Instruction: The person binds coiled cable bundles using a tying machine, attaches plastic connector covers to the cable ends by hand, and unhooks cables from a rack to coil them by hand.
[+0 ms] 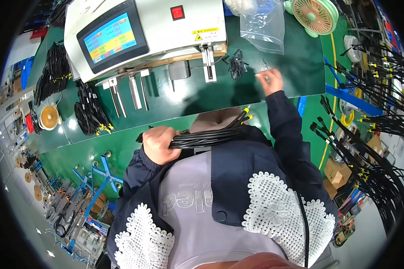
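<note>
My left hand (pixel 159 144) is closed around a coiled bundle of black cable (pixel 206 138), held in front of my body below the table edge. Yellow-tagged ends (pixel 247 115) of that cable stick out on its right side. Over the green table, my right hand (pixel 271 82) has its fingers pinched together; whatever is between them is too small to name. A short dark strip (pixel 265 64) shows just beyond its fingertips. Left of this hand lies a small pile of short black pieces (pixel 237 65).
A white machine (pixel 161 31) with a touchscreen (pixel 112 39) and red switch stands on the green table (pixel 300 67). Cable bundles (pixel 89 107) and a small round fan (pixel 49 117) lie left. A plastic bag (pixel 262 29) and green fan (pixel 313 17) are right. Cables hang far right.
</note>
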The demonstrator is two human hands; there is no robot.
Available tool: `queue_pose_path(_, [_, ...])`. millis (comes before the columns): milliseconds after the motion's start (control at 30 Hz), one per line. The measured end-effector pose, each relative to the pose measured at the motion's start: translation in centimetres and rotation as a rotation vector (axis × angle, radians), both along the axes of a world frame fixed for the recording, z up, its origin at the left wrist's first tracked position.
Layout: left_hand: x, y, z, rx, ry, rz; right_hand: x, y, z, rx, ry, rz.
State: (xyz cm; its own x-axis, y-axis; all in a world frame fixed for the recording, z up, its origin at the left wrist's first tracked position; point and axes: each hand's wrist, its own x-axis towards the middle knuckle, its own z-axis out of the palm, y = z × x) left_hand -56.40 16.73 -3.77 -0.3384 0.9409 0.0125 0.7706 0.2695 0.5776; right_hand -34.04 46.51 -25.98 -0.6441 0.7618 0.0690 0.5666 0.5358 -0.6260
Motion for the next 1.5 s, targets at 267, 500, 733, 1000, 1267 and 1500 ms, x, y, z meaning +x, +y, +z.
queue_pose_path(267, [0.9,1.2,0.5,0.015,-0.047,0.020,3.8,7.0,-13.3,0.046,-0.110,-0.136])
queue_pose_path(500, [-0.3,2.1,0.7,0.083,-0.043,-0.004,3.6,7.1,-15.3,-0.054,-0.680,-0.010])
queue_pose_path(733, [-2.1,2.8,-0.6,0.066,-0.039,-0.056,2.5,4.3,2.3,0.070,0.279,-0.034])
queue_pose_path(1000, [-0.2,6.8,0.1,0.035,-0.084,0.113,-19.5,31.0,9.6,0.422,0.276,0.115])
queue_pose_path(1267, [2.3,6.6,0.1,-0.182,-0.028,0.362,-30.6,40.6,3.2,0.439,-0.223,0.208])
queue_pose_path(1500, [2.7,7.8,-0.3,-0.135,-0.111,0.447,-24.5,31.8,9.8,-0.004,0.689,0.271])
